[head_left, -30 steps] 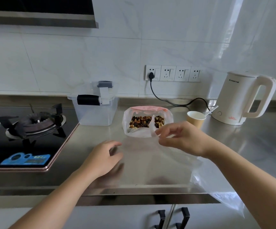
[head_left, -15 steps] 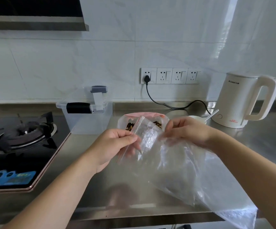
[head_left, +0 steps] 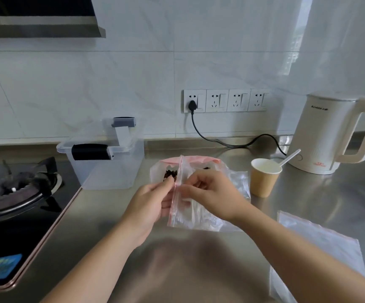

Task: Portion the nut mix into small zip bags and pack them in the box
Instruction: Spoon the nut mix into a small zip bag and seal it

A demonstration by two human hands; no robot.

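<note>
Whereas the large bag was lifted earlier, a small zip bag is now pinched by both hands, left and right; the large bag is laid on the worktop.

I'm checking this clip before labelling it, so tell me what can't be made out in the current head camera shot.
- Nut mix: mostly hidden behind both hands and the small zip bag.
- Small zip bag: whether its red-striped seal is open is not clear.
- Clear box: its inside is hard to read through the plastic.
- Bag pack at right: partly covered by the right forearm; count unreadable.
- Paper cup: contents not visible.
- Kettle: handle cut by the right edge.
</note>
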